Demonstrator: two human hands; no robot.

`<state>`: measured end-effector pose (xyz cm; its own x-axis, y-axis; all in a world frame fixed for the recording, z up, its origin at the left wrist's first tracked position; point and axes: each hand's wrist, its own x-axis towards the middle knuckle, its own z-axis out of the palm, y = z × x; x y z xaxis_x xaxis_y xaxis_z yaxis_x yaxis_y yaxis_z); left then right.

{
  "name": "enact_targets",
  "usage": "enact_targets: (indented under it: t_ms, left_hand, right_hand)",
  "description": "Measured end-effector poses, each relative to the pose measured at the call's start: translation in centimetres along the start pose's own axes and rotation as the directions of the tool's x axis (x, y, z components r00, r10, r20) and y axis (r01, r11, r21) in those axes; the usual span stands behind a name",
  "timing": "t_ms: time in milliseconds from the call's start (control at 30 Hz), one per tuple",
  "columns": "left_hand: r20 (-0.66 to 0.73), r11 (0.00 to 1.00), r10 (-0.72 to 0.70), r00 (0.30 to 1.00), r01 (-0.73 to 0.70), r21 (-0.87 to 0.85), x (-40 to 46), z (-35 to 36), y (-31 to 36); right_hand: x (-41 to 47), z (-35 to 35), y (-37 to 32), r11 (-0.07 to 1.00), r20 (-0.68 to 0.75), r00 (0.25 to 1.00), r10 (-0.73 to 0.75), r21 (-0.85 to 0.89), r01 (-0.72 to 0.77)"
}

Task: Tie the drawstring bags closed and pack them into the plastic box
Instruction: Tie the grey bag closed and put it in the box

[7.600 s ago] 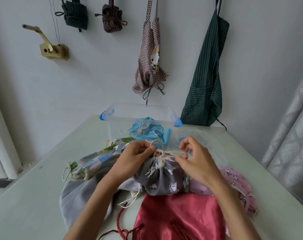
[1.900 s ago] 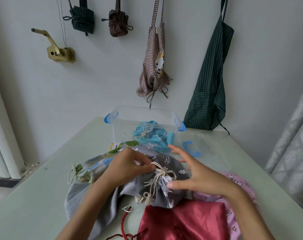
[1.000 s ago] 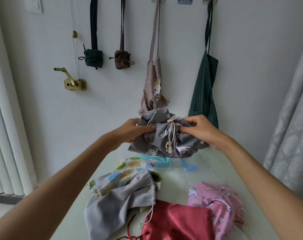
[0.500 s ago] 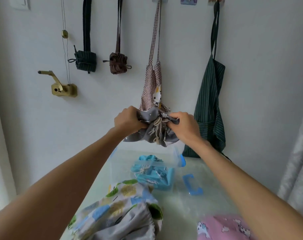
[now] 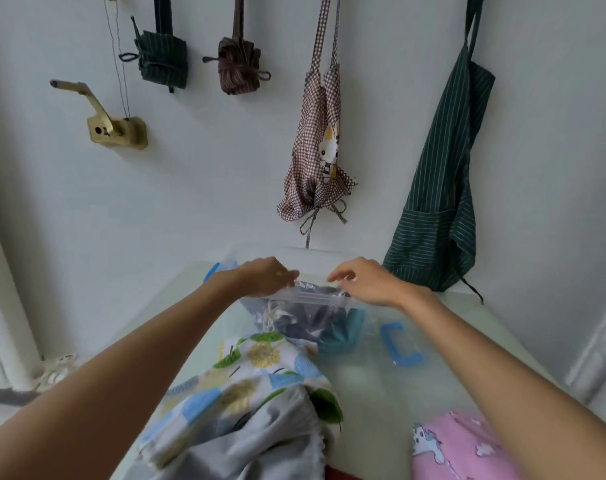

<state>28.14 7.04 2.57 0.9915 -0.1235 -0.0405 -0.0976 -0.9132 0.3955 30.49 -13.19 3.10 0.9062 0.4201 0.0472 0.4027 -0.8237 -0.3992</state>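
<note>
The grey bag (image 5: 296, 318) and a blue bag (image 5: 343, 332) are packed in the plastic box (image 5: 315, 299). It cannot be told whether the left hand (image 5: 267, 280) and right hand (image 5: 364, 282), at its rim, are pinching anything. The leafy bag (image 5: 260, 372) and pink bag (image 5: 468, 448) are left on the counter (image 5: 398, 393), untied.

Both hands over box (image 5: 308, 299) mouth, w/ grey bag (image 5: 294, 317) filling it below. Nearer the body, patchwork bag (image 5: 246, 375) blocks; loose blue clip (image 5: 400, 344) right of the hands.

Grey bag (image 5: 294, 315) in box (image 5: 315, 299) — blurred thru plastic; pink bag (image 5: 468, 448) — cut off, btm edge.
</note>
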Motion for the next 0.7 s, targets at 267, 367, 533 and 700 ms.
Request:
enact_targets:
  t_ms: [267,367,533,700]
  left_hand:
    - [-0.315,0.981,0.182,0.932,-0.193,-0.004,-15.5,1.1,3.1]
    - [-0.067,0.974,0.123,0.990,-0.108,0.199,-19.1,3.3,3.5]
    - [-0.027,0.955,0.030,0.999,-0.020,0.297,-20.0,7.3,2.7]
    - [-0.226,0.988,0.044,0.973,-0.010,0.152,-19.7,8.3,3.0]
  right_hand:
    - [-13.9,-0.6,-1.6,0.996,0.033,0.997,-0.074,0.051,0.073]
    - [-18.4,1.1,-2.0,0.999,0.224,0.975,-0.007,-0.033,0.015]
    - [-21.9,6.0,-2.7,0.997,0.182,0.981,0.068,-0.031,-0.064]
    - [-22.0,10.5,-3.7,0.950,0.105,0.980,0.172,0.244,-0.193]
